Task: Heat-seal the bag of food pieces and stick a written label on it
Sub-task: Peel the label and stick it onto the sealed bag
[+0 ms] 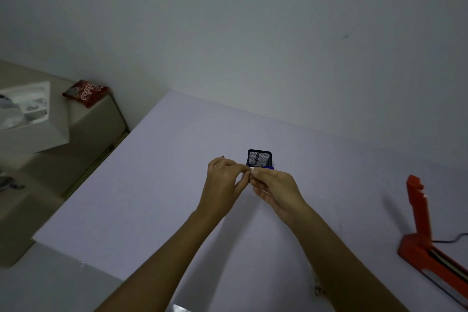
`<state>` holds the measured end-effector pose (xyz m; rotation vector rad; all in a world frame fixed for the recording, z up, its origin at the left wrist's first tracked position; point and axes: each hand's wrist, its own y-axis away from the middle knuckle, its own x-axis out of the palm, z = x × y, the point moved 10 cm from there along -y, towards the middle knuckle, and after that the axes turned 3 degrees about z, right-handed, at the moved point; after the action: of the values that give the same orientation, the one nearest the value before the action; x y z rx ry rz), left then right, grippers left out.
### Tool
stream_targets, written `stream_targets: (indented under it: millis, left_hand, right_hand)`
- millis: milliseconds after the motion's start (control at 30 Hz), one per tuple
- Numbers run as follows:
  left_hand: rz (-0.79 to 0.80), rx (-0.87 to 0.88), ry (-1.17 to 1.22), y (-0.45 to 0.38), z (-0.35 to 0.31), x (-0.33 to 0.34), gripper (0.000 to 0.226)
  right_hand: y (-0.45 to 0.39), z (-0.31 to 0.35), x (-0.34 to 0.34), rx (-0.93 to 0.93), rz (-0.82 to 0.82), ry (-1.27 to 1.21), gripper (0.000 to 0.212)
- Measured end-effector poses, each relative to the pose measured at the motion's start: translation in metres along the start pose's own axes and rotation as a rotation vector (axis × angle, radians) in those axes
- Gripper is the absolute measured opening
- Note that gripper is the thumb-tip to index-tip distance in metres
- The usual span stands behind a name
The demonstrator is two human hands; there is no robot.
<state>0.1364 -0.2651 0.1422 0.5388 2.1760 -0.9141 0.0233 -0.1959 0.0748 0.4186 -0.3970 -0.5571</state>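
Both hands meet above the middle of the lavender table [157, 185]. My left hand [222, 180] and my right hand [276, 190] pinch a small white label [252, 169] between their fingertips. A thin white edge, perhaps its backing, shows under my right hand's curled fingers. Just behind the hands stands a black mesh pen holder [258, 158] with something blue at its base. The red heat sealer [420, 230] sits at the right edge with its arm raised. A shiny corner, perhaps the bag [178, 308], shows at the bottom edge.
To the left stands a lower beige table [83, 149] carrying a white box [30, 114] and a red snack packet [86, 92]. A black cord [450, 239] runs from the sealer to the right. A grey wall rises behind the table.
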Motion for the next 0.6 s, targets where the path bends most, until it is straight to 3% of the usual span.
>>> stream_targets:
  millis: [200, 467, 600]
  left_hand:
    - [-0.015, -0.07, 0.051, 0.001, 0.008, -0.002, 0.013]
    - [0.073, -0.301, 0.203, 0.008, 0.041, 0.02, 0.012]
    - [0.134, -0.282, 0.184, 0.013, 0.043, 0.029, 0.011]
  right_hand:
    - [-0.001, -0.006, 0.006, 0.001, 0.004, -0.014, 0.026]
    - [-0.013, -0.044, -0.002, 0.159, -0.097, -0.063, 0.022]
    - [-0.015, -0.057, 0.008, 0.17, -0.049, -0.06, 0.02]
